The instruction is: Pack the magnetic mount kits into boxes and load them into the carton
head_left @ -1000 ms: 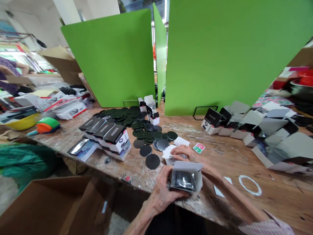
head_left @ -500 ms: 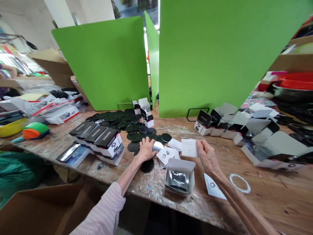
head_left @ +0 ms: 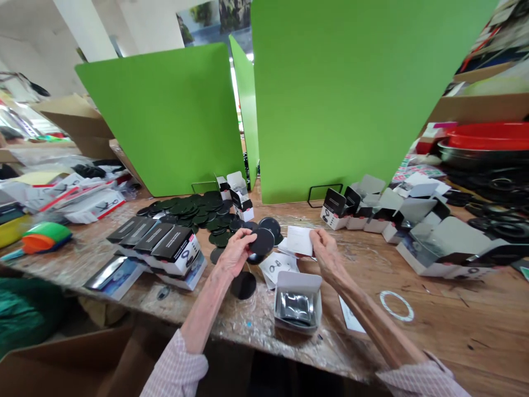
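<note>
My left hand pinches a round black disc by its edge, raised over the table. Between the fingers of my right hand is a small white paper card, held close to the disc's right. Below both hands stands an open white box with a shiny black packet inside. Printed leaflets lie just behind that box. A loose black disc rests on the table under my left wrist, and many more discs are heaped farther back.
Closed black-and-white boxes are stacked at left. Several open boxes line the right side. Green partitions close off the back. A white ring lies at right; a cardboard carton stands below the table's front left.
My left hand has lifted a black disc from the pile. My right hand has moved slightly left with the white card, bringing the two closer together.
</note>
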The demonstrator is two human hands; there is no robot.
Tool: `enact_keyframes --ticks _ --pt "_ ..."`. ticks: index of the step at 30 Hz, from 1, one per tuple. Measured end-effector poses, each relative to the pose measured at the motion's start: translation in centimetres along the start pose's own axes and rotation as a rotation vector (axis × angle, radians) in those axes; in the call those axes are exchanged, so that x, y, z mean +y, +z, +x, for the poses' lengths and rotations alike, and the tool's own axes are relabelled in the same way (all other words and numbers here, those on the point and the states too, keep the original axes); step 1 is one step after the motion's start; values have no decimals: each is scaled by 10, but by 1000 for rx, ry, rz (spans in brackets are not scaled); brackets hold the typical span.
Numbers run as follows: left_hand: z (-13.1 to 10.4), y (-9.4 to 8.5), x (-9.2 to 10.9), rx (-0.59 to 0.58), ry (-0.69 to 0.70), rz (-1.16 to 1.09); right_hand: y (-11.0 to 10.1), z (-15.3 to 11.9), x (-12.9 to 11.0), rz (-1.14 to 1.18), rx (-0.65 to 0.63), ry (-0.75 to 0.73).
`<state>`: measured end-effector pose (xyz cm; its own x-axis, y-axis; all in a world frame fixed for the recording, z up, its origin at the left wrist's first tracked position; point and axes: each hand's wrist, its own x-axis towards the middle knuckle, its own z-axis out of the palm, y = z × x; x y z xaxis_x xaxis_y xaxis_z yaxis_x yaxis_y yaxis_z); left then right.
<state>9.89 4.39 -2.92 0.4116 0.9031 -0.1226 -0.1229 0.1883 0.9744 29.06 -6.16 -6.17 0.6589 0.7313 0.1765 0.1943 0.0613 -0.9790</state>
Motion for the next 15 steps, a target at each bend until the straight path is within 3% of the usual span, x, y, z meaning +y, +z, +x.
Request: enact_keyframes --ticks 7,11,15 --pt "-12 34 -12 -30 -75 -199 24 -6 -15 100 -201 15" --pt "-10 43 -15 -54 -154 -196 21 -5 -16 80 -274 1" --pt "8 50 -19 -73 -261 -138 15 -5 -16 4 -337 -48"
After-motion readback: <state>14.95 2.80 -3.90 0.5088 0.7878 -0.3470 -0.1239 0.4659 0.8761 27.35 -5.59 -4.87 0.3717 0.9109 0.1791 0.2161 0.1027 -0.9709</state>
